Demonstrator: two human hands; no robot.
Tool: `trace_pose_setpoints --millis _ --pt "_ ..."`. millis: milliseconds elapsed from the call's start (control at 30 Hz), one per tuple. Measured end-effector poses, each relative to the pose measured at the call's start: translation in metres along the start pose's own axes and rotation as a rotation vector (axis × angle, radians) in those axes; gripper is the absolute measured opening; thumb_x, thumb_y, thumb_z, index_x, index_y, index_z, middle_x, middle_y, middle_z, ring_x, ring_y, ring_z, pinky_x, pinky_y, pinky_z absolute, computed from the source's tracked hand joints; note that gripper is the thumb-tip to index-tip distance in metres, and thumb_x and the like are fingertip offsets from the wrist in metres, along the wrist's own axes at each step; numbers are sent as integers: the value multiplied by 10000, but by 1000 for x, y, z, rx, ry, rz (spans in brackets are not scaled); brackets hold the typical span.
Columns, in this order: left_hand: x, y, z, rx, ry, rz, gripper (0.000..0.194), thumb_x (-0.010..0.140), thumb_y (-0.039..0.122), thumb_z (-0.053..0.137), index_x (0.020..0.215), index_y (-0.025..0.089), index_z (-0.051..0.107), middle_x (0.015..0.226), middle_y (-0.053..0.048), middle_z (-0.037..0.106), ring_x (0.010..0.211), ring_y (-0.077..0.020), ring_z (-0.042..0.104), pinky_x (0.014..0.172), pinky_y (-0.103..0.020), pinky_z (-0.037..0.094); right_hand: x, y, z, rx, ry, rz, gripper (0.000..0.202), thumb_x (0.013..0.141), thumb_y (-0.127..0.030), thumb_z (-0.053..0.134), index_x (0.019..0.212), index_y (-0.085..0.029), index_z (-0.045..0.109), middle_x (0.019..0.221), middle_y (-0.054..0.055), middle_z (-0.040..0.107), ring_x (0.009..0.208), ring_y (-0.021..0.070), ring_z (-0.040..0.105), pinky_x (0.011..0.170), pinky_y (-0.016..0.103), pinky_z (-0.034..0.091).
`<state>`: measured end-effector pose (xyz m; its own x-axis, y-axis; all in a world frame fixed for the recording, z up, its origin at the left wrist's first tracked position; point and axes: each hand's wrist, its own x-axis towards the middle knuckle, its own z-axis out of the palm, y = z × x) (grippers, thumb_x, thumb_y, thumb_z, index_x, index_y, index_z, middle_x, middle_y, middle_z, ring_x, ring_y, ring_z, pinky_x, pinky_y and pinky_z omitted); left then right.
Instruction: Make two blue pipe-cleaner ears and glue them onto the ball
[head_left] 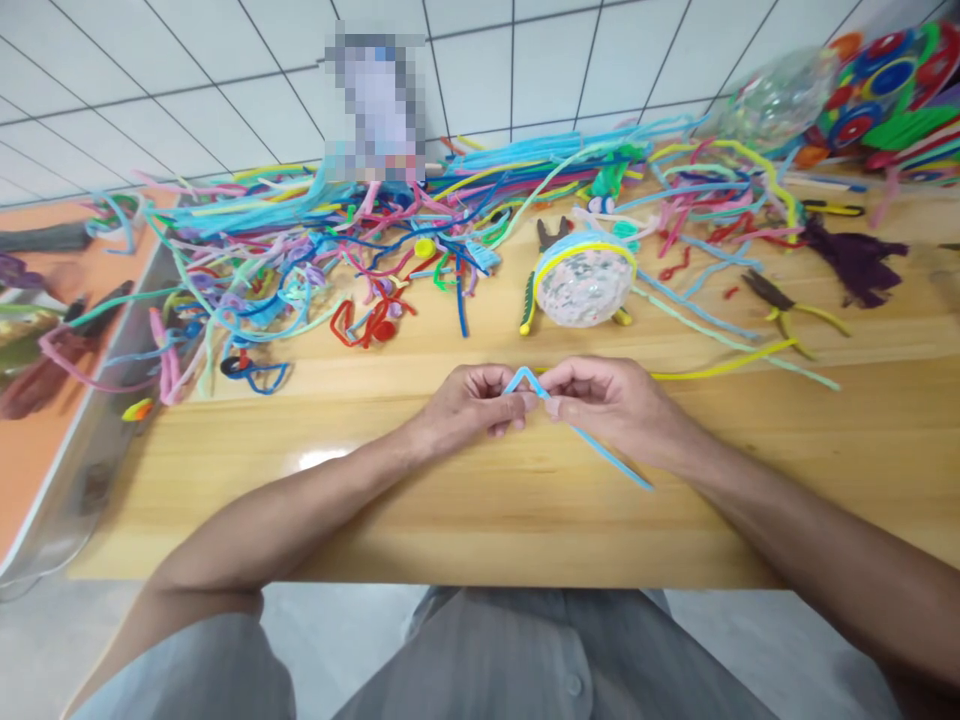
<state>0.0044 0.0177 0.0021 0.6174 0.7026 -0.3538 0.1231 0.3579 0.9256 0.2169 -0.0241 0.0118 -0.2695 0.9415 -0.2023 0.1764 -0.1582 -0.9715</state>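
Between my two hands is a light blue pipe cleaner [611, 460], bent to a sharp peak in the middle. My left hand [480, 398] pinches one side of the bend between thumb and fingers. On the other side, my right hand [611, 400] pinches it too, and a straight tail runs out below that palm toward the table's front. Just beyond my hands sits a clear, rounded plastic piece [586, 285] with a yellow and blue pipe-cleaner rim. A yellow pipe cleaner [720, 368] lies on the table behind my right hand.
A tangle of coloured pipe cleaners [300, 240] spreads along the tiled wall. Pliers [784, 305] with yellow handles lie at the right, near dark purple material [855, 258]. Another pair of pliers [553, 235] is partly hidden behind the plastic piece. An orange surface [45, 340] adjoins at left.
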Motion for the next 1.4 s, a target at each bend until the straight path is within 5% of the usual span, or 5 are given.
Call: trace_pose_setpoints --millis 333,800,967,1400 --pt "1 -3 -1 17 15 22 319 814 425 830 748 151 679 648 10 677 521 -62 529 526 -192 409 0 1 3 51 18 -5 183 784 -288 729 945 -210 769 881 26 789 756 166 674 721 315 520" --pt "0 -1 0 23 -18 10 407 768 495 878 749 144 672 659 2 676 539 -69 533 541 -202 424 -2 1 6 -36 122 28 150 794 -348 717 825 -202 730 703 -14 684 625 131 556 590 275 408" --pt "4 -6 -2 10 85 184 459 799 514 872 1052 155 741 762 2 715 623 -86 588 606 -211 479 0 -1 3 -81 169 39 100 772 -307 680 761 -212 711 631 -27 643 561 115 494 534 266 350" --pt "2 -18 -11 223 158 261 363 911 500 779 1043 165 814 854 -51 786 726 -131 678 702 -239 562 3 0 -1 -67 169 129 101 736 -316 678 740 -216 690 592 -24 625 540 129 525 513 274 350"
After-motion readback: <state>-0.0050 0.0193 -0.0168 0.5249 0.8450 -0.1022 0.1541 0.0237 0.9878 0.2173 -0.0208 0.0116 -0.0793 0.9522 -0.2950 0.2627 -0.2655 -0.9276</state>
